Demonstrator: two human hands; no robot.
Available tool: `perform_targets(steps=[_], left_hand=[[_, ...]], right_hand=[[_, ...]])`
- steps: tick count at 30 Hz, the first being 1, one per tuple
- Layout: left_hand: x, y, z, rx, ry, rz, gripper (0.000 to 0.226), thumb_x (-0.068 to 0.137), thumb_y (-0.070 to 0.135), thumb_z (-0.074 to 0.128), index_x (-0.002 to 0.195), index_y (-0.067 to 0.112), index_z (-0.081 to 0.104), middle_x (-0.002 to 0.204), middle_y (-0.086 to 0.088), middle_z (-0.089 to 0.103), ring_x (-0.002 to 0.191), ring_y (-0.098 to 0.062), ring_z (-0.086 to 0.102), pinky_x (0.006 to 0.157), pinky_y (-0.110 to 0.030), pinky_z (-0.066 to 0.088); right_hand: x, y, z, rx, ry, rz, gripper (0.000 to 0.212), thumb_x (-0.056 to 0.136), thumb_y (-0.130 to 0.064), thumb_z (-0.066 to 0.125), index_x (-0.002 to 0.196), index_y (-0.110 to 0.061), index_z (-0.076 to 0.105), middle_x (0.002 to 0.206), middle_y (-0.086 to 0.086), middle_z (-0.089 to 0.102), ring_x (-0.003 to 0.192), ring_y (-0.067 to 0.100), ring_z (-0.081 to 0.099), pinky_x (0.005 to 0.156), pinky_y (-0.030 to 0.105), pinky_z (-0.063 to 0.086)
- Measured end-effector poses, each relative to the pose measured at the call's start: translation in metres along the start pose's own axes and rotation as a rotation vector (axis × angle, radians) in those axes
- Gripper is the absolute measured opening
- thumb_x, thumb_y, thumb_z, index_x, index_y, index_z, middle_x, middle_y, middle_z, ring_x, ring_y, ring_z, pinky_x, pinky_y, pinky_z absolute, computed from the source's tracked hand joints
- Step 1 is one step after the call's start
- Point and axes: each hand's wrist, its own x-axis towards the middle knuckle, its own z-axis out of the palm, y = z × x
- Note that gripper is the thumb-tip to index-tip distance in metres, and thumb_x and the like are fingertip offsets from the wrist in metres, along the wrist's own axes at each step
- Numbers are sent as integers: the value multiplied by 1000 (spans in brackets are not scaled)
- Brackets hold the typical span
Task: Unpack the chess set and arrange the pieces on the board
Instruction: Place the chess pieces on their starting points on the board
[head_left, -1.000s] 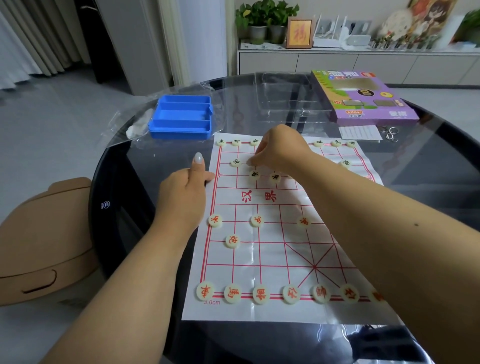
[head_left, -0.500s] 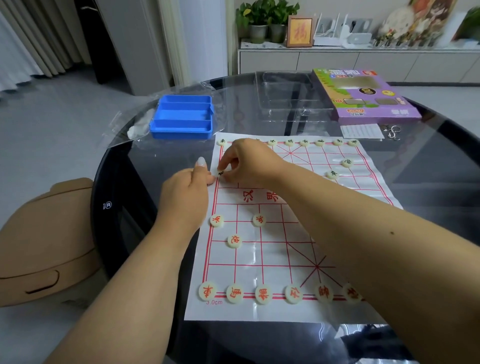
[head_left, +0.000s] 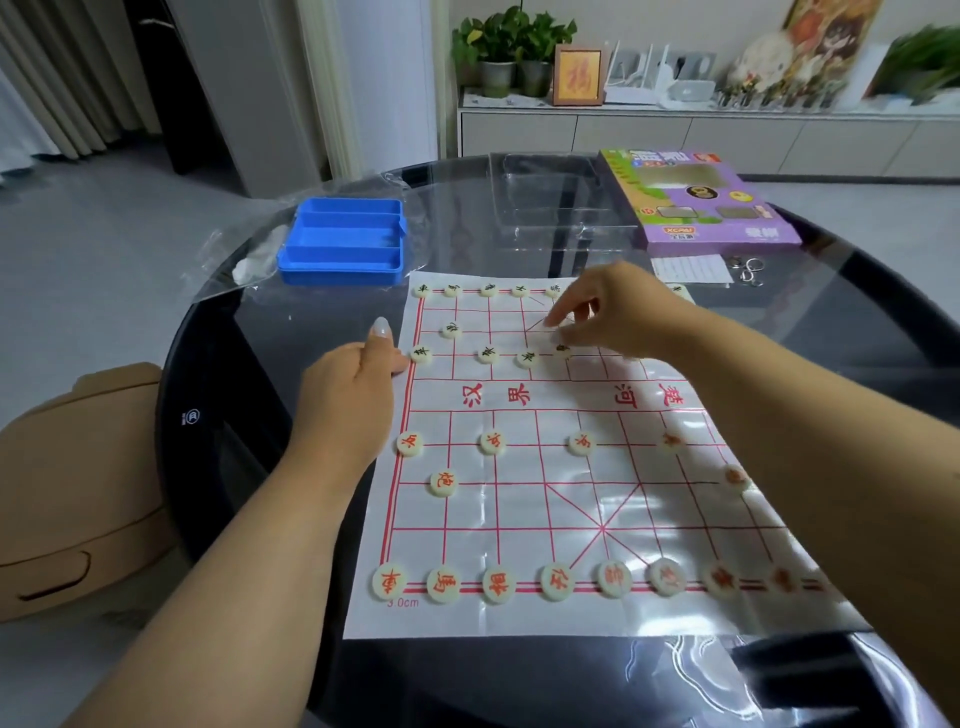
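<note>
**Inspector:** What lay nearest the person?

**Clerk:** The paper board (head_left: 571, 499) lay flat on the dark glass tabletop (head_left: 883, 322). Along its near edge stood a row of red-marked pieces (head_left: 498, 583). Further in stood a line of red pieces (head_left: 492, 442) on the grid, with one more (head_left: 442, 483) just behind the left end.

**Inspector:** The hands?

**Clerk:** The left hand (head_left: 345, 400) rested at the board's left edge, fingers curled under, thumb against the margin beside a black-marked piece (head_left: 421, 354). Whether its grip enclosed anything, I could not tell. The right hand (head_left: 618, 317) hung over the far half, fingers bent downward, with a black-marked piece (head_left: 562, 349) just under the fingertips. Whether its grip was clamped on that piece, I could not tell either.

**Inspector:** And beyond?

**Clerk:** Two more black pieces (head_left: 488, 354) stood in that row, one (head_left: 451, 329) behind them, and a row (head_left: 487, 289) along the far edge. Past the board lay a blue tray (head_left: 343, 241) at left, a clear plastic insert (head_left: 556, 202), and a purple box (head_left: 701, 200) at right.
</note>
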Motion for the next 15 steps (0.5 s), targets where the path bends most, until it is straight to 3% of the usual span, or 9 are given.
perform_targets(steps=[2, 5, 8, 11, 15], left_hand=[[0, -1, 0, 1, 2, 3, 58, 101, 47, 27, 98, 9, 71, 76, 14, 62, 55, 27, 50, 44, 4, 33], [-1, -1, 0, 2, 4, 4, 57, 101, 46, 28, 96, 10, 71, 75, 15, 61, 57, 26, 51, 45, 3, 35], [-1, 0, -1, 21, 11, 3, 56, 101, 47, 27, 97, 13, 71, 75, 16, 61, 58, 22, 54, 45, -3, 37], [-1, 0, -1, 20, 8, 2, 56, 101, 48, 27, 97, 14, 71, 77, 17, 62, 61, 19, 56, 53, -6, 34], [-2, 1, -1, 3, 1, -13, 55, 101, 47, 28, 97, 13, 70, 75, 18, 59, 56, 25, 51, 44, -4, 39]], right_hand=[[-3, 1, 2, -23, -25, -1, 24, 83, -23, 70, 107, -21, 71, 97, -1, 61, 75, 10, 52, 67, 22, 47], [-5, 0, 7, -27, -20, -28, 25, 81, -24, 72, 107, -22, 71, 87, -8, 55, 74, 9, 51, 62, 18, 43], [-4, -5, 15, -44, -4, -61, 25, 79, -31, 73, 103, -25, 71, 87, -7, 55, 79, 13, 53, 65, 23, 44], [-1, -9, 21, -66, -3, -78, 23, 80, -35, 70, 101, -25, 71, 89, -5, 55, 82, 15, 53, 65, 24, 44], [3, -5, 18, -56, 26, -54, 19, 79, -30, 71, 98, -25, 72, 92, -1, 61, 82, 19, 57, 66, 30, 47]])
